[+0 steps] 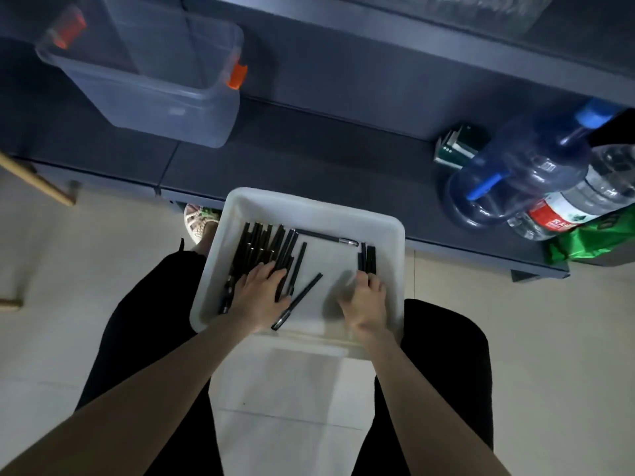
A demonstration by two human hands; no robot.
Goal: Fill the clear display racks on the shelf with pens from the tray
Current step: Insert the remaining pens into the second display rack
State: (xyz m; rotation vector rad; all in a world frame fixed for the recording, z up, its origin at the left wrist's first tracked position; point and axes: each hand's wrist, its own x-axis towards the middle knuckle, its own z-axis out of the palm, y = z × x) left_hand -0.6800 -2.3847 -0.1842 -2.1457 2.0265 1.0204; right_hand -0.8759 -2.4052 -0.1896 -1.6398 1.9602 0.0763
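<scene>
A white tray (388,231) rests on my lap and holds several black pens. My left hand (260,293) lies flat with spread fingers on the big bunch of pens (264,245) at the tray's left side. My right hand (367,302) reaches over the tray's right side, its fingertips touching a small group of pens (367,257). One loose pen (298,300) lies slantwise between my hands and another pen (326,237) lies crosswise near the far wall. The clear racks at the top edge are blurred.
A dark low shelf (326,156) runs in front of the tray. On it stand a clear storage bin (147,73) with orange latches at the left, and a blue water jug (525,166), a clear bottle (584,197) and a green bag (591,242) at the right.
</scene>
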